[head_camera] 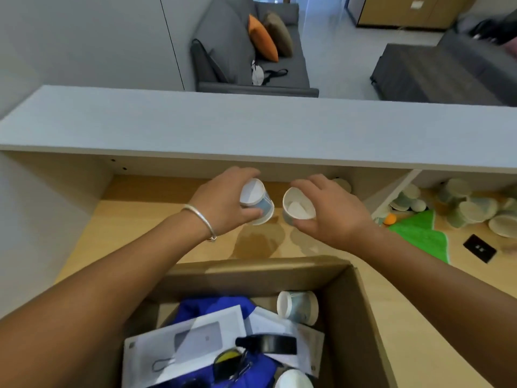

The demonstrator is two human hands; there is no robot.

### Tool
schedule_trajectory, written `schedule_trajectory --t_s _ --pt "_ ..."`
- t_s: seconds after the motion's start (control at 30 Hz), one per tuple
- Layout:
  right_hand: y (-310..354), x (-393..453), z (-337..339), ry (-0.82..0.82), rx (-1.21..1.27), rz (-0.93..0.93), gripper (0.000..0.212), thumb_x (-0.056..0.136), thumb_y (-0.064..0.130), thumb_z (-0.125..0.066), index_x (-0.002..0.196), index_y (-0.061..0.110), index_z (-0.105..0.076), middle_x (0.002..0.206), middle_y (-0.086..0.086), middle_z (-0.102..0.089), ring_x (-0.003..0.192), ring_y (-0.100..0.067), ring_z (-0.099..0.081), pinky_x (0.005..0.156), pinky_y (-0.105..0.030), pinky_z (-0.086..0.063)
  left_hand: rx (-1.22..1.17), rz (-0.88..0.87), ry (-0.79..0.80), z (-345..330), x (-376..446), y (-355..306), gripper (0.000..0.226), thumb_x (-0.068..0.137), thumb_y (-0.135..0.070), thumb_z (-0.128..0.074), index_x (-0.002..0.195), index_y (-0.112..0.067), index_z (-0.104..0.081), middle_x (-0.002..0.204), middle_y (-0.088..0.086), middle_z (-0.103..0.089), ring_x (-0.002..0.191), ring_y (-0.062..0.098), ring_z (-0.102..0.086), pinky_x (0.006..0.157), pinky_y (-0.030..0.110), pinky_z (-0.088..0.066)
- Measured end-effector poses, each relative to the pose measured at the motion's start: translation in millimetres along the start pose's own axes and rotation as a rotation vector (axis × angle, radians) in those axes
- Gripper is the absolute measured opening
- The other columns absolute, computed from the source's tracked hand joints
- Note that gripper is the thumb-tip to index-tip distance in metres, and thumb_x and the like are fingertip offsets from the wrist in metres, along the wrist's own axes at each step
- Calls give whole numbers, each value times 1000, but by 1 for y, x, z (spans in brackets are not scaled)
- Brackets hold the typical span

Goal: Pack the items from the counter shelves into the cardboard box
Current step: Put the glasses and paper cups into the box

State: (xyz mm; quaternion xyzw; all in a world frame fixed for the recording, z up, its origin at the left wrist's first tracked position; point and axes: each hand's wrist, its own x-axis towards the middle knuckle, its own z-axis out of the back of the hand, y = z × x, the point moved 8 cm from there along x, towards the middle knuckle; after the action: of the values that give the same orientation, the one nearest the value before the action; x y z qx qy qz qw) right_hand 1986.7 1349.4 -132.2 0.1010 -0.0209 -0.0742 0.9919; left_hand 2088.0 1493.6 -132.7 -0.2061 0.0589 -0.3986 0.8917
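Note:
My left hand (223, 201) grips a white and pale-blue paper cup (256, 201), tipped on its side with its base toward me. My right hand (334, 211) holds a second paper cup (298, 207) whose open mouth faces me. Both cups hover just above the wooden counter in front of the shelf opening. Below them the open cardboard box (361, 317) holds another paper cup (298, 306) on its side, a white product box (184, 348), blue fabric (215, 305), a black strap and dark glasses.
A grey shelf top (251, 127) overhangs the counter. At the right, several more paper cups (472, 208) lie heaped in the neighbouring shelf bay, beside an orange ball (390, 219), a green cloth (419, 236) and a black socket plate (479, 248). One cup stands behind my right hand.

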Motion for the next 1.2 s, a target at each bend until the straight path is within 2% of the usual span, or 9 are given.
schedule_trajectory --t_s 0.2,0.33,0.43,0.57,0.7,0.8,0.97,1.07,1.2 --pt "56 -69 41 -54 109 111 73 75 54 -63 139 29 -39 134 7 -46 118 -15 -47 90 -34 -45 -26 -174 42 54 -88 -26 80 67 -60 -69 137 -41 -37 129 -16 -52 111 5 -52 89 32 -49" --pt "82 -102 37 24 81 135 81 69 68 -56 140 39 -32 133 15 -46 113 -6 -48 87 -25 -43 -92 -253 222 50 -131 -36 88 61 -70 -65 137 -51 -26 127 -30 -46 110 -11 -45 87 15 -42" --pt "85 -109 22 94 66 130 86 67 72 -56 142 44 -24 140 19 -38 117 -4 -44 88 -22 -39 -125 -295 293 37 -137 -37 92 63 -72 -67 140 -50 -22 126 -36 -38 116 -17 -38 90 11 -39" --pt "73 -106 13 74 48 106 83 71 73 -51 143 44 -23 144 19 -34 123 -5 -41 93 -23 -38 -101 -294 250 21 -123 -37 83 71 -72 -60 142 -47 -24 138 -24 -42 120 -9 -39 96 25 -44" --pt "50 -99 11 45 48 72 81 73 74 -49 143 40 -27 143 17 -37 125 -5 -40 95 -24 -38 -58 -308 166 8 -100 -46 77 76 -69 -56 142 -40 -29 140 -17 -43 122 0 -42 96 24 -42" --pt "27 -92 10 25 65 44 79 74 71 -51 142 36 -33 141 15 -40 123 -6 -41 93 -24 -38 -40 -295 143 -6 -74 -55 74 78 -68 -53 141 -38 -31 137 -14 -45 119 5 -47 92 28 -46" --pt "-29 -82 4 -8 105 -38 76 75 68 -52 141 33 -37 139 13 -41 122 -7 -41 89 -23 -38 -18 -246 155 -40 -18 -68 71 80 -64 -52 142 -34 -32 140 -9 -45 122 10 -47 93 29 -45" --pt "-71 -81 -3 -32 136 -106 74 75 67 -53 139 34 -38 136 14 -43 118 -7 -43 81 -22 -35 18 -215 181 -69 22 -78 70 83 -59 -56 143 -32 -31 141 -6 -44 123 14 -49 90 29 -44" --pt "-135 -87 -17 -40 134 -206 71 76 65 -55 138 37 -36 137 13 -42 118 -10 -46 76 -25 -38 59 -151 254 -118 78 -90 72 83 -55 -59 145 -32 -29 144 2 -41 124 22 -48 95 38 -47"
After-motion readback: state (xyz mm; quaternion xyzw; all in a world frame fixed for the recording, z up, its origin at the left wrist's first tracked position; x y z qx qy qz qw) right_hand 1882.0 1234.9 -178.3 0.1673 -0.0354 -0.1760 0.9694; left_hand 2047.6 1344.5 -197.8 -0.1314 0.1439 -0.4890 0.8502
